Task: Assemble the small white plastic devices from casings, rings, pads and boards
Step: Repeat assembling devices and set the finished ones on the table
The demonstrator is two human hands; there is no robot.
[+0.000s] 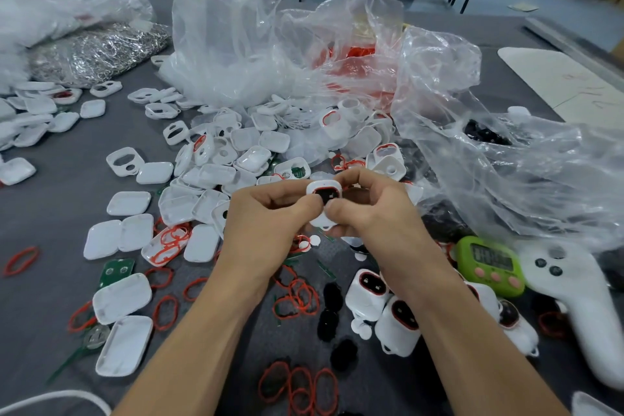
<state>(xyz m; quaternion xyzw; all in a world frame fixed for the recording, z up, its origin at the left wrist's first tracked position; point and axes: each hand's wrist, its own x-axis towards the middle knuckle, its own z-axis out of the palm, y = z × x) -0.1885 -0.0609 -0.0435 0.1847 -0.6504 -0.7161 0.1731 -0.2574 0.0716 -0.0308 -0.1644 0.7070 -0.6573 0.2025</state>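
Observation:
Both hands hold one small white casing above the table's middle. Its window has a red ring and a black pad inside. My left hand grips it from the left, thumb on its face. My right hand grips it from the right, thumb pressing near the black pad. Loose white casing halves lie heaped behind and to the left. Red rings and black pads are scattered in front. A green board lies at left. Finished devices stand at lower right.
Crumpled clear plastic bags rise behind the pile and at right. A bag of metal clips sits far left. A green timer and a white controller lie at right. The grey table carries it all.

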